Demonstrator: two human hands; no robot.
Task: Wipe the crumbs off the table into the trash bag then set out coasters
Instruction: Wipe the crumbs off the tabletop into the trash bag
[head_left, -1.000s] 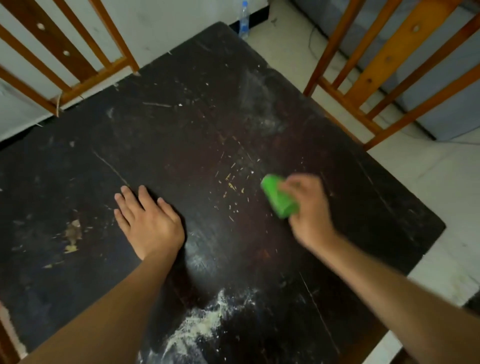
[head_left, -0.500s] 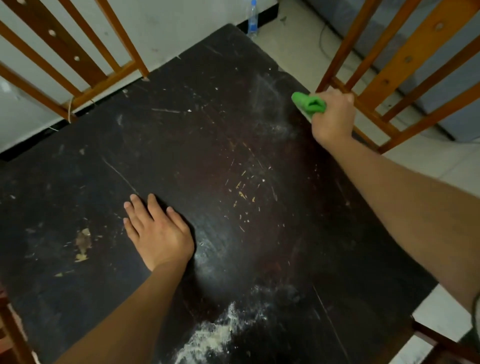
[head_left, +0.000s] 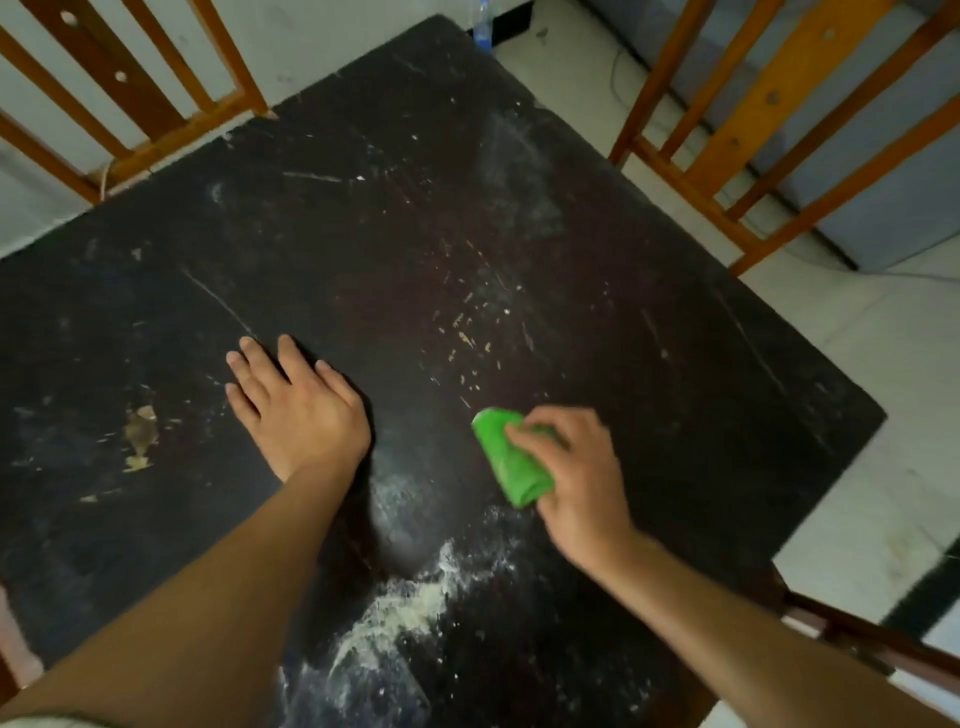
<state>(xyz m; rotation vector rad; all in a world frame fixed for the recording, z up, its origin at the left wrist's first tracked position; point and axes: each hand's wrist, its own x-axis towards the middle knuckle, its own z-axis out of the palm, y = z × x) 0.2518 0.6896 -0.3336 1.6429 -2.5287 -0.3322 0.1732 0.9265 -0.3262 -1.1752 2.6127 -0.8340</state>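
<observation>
Wiping unfinished: right hand (head_left: 576, 467) clutched green cloth (head_left: 511, 460) mid-tabletop (head_left: 675, 415), left hand (head_left: 298, 410) lay flat and empty, crumbs (head_left: 405, 613) heaped by near edge; bag, coasters unseen.

No readable txt, labels or nos. anywhere; bottle (head_left: 482, 26) label too blurred.

Right hand (head_left: 576, 467) presses green cloth (head_left: 506, 457) onto table (head_left: 675, 389).
</observation>
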